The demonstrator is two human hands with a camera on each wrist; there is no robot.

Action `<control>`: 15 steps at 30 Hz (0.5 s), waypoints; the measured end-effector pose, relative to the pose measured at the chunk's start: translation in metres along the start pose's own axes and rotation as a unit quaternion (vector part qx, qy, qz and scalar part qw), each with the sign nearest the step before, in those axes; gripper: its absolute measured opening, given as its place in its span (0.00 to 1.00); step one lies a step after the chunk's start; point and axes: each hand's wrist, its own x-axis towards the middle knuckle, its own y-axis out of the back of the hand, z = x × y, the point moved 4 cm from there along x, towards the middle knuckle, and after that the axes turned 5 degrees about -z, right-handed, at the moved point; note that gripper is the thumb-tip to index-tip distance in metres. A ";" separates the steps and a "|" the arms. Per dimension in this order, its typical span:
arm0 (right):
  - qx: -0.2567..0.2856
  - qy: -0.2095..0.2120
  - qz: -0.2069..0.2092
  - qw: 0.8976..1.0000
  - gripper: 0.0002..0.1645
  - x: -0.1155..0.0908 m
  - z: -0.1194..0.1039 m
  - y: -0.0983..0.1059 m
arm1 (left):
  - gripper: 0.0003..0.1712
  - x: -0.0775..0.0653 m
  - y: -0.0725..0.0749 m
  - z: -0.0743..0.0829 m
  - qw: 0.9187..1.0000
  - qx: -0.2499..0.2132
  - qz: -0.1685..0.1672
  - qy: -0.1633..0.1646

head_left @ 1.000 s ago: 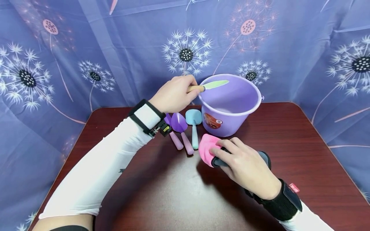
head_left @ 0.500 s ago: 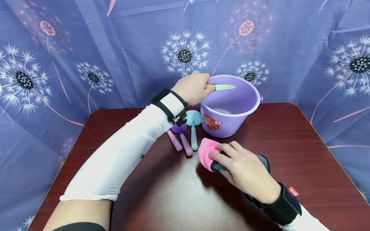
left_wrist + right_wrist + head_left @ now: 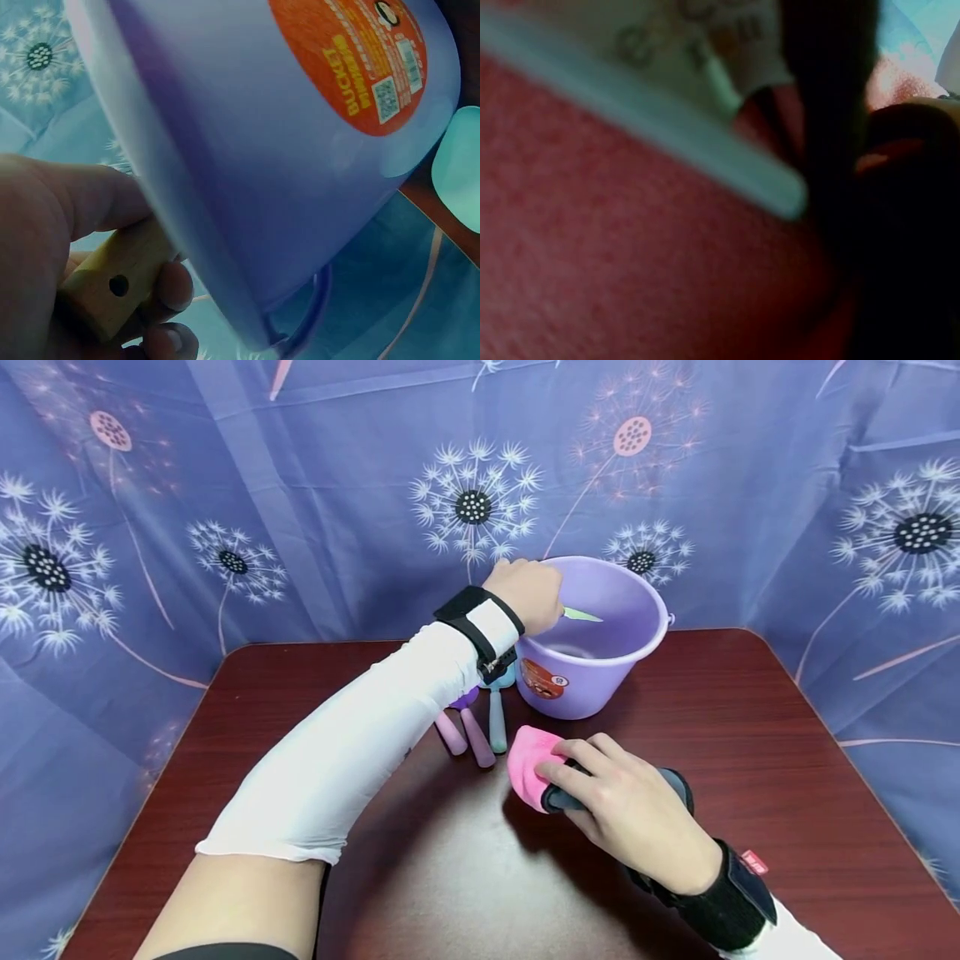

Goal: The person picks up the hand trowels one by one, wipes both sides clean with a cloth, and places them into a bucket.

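Observation:
My left hand (image 3: pixel 528 593) grips the wooden handle (image 3: pixel 124 274) of a knife-like tool; its pale green pointed blade (image 3: pixel 582 615) shows over the opening of a purple bucket (image 3: pixel 573 685). In the left wrist view, thumb and fingers close round the handle beside the bucket's rim. Nearer the front, my right hand (image 3: pixel 626 810) holds a pink and grey fabric bundle (image 3: pixel 531 768) with black trim; its exact kind is unclear. The right wrist view is dark and blurred, with reddish fabric, a pale edge and partial lettering.
Purple trowels with pink handles (image 3: pixel 477 739) and a light-blue shovel (image 3: pixel 497 727) lie left of the bucket, partly hidden by my left arm. The dark red tabletop (image 3: pixel 787 743) ends at a blue dandelion-print curtain (image 3: pixel 337 485) behind.
My left hand has moved right and slightly down to the bucket's rim, bringing the blade lower inside the opening. My right hand has stayed nearly still, still holding the pink and grey bundle.

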 end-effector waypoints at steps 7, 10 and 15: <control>0.004 0.004 -0.004 1.000 0.36 0.000 -0.002 0.001 | 0.09 0.010 -0.010 0.000 0.999 0.009 -0.026 0.016; 0.004 0.009 -0.004 1.000 0.36 0.001 -0.003 0.001 | 0.08 0.013 -0.012 0.002 0.999 0.013 -0.032 0.014; 0.005 0.011 -0.001 1.000 0.37 0.000 -0.004 0.000 | 0.07 0.009 -0.014 0.010 0.999 0.024 -0.031 0.006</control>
